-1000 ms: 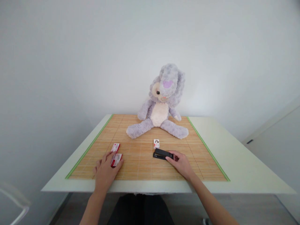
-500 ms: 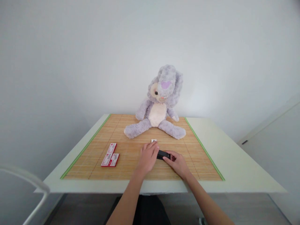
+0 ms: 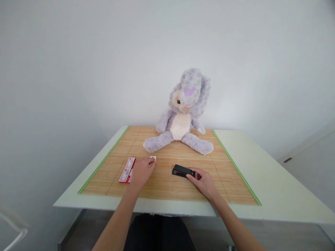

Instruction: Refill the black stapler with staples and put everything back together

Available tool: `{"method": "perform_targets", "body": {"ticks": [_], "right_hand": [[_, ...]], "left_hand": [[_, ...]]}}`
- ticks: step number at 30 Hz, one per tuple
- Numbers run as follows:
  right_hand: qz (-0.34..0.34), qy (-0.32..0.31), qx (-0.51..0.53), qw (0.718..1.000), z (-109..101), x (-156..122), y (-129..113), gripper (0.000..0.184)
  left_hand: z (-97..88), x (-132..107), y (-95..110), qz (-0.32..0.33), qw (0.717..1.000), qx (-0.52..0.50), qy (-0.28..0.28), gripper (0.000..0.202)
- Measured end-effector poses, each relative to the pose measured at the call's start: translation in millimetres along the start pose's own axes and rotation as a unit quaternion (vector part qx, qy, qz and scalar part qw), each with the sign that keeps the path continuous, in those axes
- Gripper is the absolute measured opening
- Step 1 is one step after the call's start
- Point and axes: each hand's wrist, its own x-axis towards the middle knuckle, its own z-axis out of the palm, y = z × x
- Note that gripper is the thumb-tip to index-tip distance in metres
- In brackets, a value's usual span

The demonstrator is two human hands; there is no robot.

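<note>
A black stapler (image 3: 180, 170) lies on the bamboo mat (image 3: 162, 188), its nose pointing left. My right hand (image 3: 203, 181) grips its right end between thumb and fingers. Further left, my left hand (image 3: 141, 170) pinches a small white piece with dark print (image 3: 153, 158), seemingly paper or card; its lower part is behind the fingers. Just beside that hand lie several red-and-white small boxes (image 3: 127, 169), partly covered by it.
A lilac plush rabbit (image 3: 180, 127) sits at the mat's far side near the wall, legs spread. The white table (image 3: 264, 174) extends past the mat's green edges. A blurred white curved object (image 3: 15, 226) shows at lower left.
My left hand has moved left, away from the stapler, carrying the small white piece towards the red-and-white boxes. My right hand stays on the stapler. The view has shifted slightly.
</note>
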Motion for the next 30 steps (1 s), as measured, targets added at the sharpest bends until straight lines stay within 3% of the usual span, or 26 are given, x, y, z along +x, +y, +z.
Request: {"method": "perform_targets", "body": {"ticks": [5,10,19,25,30], "right_hand": [[0.001,-0.001,0.001,1.0,0,0,-1,0.048],[0.003,0.0,-0.004,1.0,0,0,-1,0.049],[0.005,0.0,-0.027,1.0,0,-1,-3,0.047],[0.017,0.011,-0.09,0.996,4,-4,-8,0.038],[0.012,-0.016,-0.126,0.992,18,-13,-29,0.042]], "left_hand": [[-23.0,1,-36,-0.025,0.999,0.027,0.012,0.026],[-33.4,-9,-50,-0.043,0.998,0.029,0.025,0.027],[-32.8,-26,-62,-0.055,0.996,0.012,0.072,0.023],[-37.6,-48,-86,-0.114,0.981,-0.041,0.151,0.043],[-25.5,-56,-100,-0.168,0.968,-0.085,0.164,0.052]]}}
